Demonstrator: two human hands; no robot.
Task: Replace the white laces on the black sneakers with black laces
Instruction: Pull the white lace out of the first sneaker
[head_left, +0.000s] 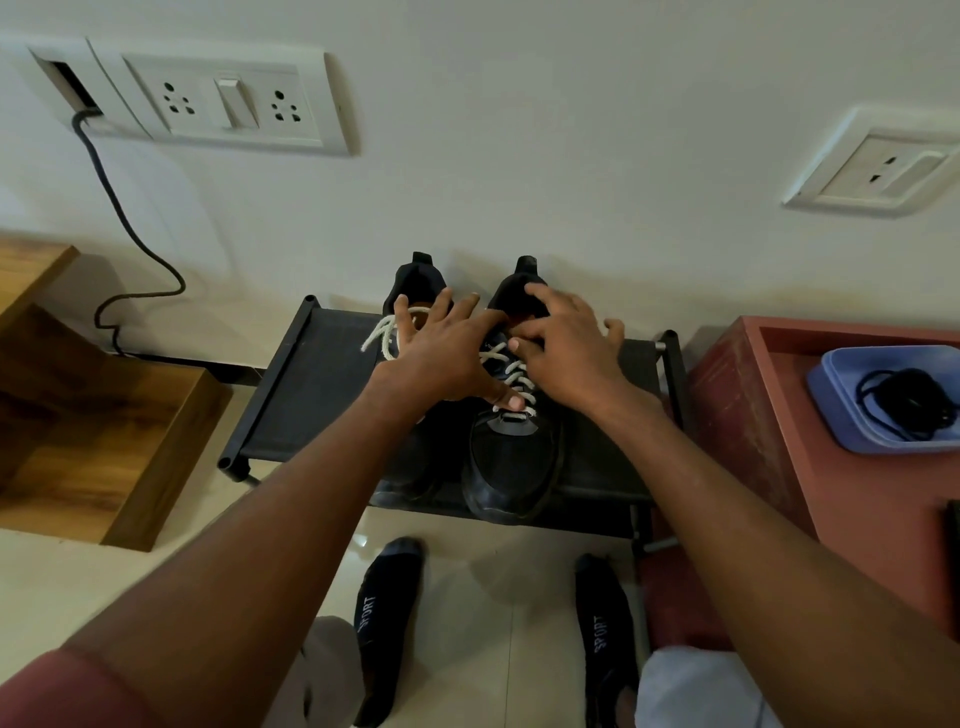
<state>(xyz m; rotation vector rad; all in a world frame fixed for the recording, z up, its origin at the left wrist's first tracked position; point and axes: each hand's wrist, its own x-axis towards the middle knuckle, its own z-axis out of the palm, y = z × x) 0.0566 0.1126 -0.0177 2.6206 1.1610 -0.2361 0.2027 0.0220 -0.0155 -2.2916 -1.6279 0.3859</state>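
Black sneakers (511, 457) with white laces (511, 371), left hand (441, 353) spread flat, right hand (563, 345) grip pinching lace

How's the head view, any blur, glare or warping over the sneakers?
Head view: sneakers and white laces fairly sharp but dim against the dark rack; soft glare on the floor tiles; wide-angle warp bends the wall sockets.
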